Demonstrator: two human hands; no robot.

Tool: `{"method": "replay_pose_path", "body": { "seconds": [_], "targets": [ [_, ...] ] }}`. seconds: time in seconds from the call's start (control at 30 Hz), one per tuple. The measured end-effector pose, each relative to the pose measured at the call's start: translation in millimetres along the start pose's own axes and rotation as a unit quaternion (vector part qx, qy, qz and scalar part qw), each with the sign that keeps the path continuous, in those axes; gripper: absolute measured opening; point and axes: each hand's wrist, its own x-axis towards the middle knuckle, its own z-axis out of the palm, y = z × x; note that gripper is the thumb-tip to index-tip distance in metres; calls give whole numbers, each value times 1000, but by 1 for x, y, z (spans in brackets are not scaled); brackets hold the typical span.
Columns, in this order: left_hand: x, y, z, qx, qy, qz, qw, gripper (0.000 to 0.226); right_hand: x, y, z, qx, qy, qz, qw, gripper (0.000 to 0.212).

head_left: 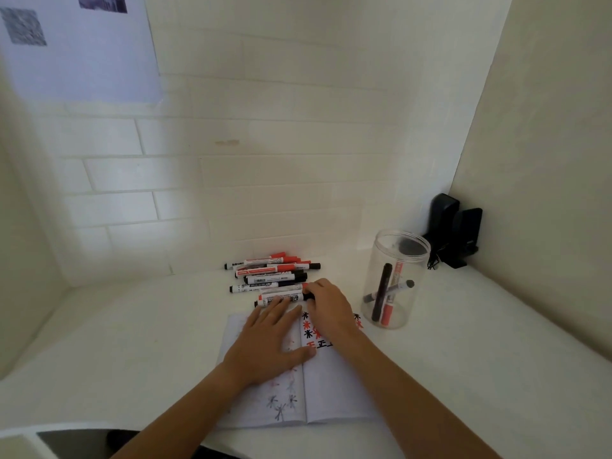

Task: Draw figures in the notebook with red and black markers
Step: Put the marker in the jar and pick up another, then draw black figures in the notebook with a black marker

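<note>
Notebook (334,385) lies open on the white worktop (132,326), red and black figures on its right page, with the left hand (268,339) spread flat on the left page, fingers straight and the thumb reaching across the centre fold. Right hand (326,303) rests at the notebook's top edge, fingers curled onto the cap end of a black marker (281,300) in the loose pile of red and black markers (271,270) just behind. Clear jar (394,279) holding more markers stands near, to the right.
</note>
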Motion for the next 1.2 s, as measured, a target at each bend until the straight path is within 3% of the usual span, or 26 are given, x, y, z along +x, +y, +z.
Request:
{"method": "replay_pose_path", "body": {
  "seconds": [0.17,0.37,0.47,0.6,0.67,0.73,0.83,0.9,0.97,1.03,1.2],
  "targets": [
    [0,-2,2,-12,10,-2,1000,97,7,7,13,-61,31,-33,997,25],
    [0,-1,3,-32,33,13,999,97,6,16,-13,-88,1,-77,993,21],
    [-2,0,1,-78,44,0,996,94,-4,15,-31,96,29,-55,993,17],
    [-4,0,0,-84,42,-6,996,95,-14,13,-58,367,117,35,922,18],
    [-4,-1,0,-77,34,-7,996,95,-17,13,-68,444,141,68,882,13],
    [-3,-1,-1,-67,24,-10,997,92,-23,14,-73,459,173,52,870,7],
    [-2,-1,-1,-46,9,-6,999,84,-39,17,-70,365,156,-21,918,12],
    [-1,-1,-1,-42,9,-5,999,84,-49,22,-58,233,90,-65,966,24],
    [-1,-2,1,-44,13,-7,999,83,-58,31,-39,104,28,-85,990,32],
    [-1,-4,3,-45,19,-7,999,82,-66,41,-24,22,19,-98,995,31],
    [0,-6,5,-49,26,-4,998,79,-77,47,-13,-71,102,-139,982,18]
  ]
}}
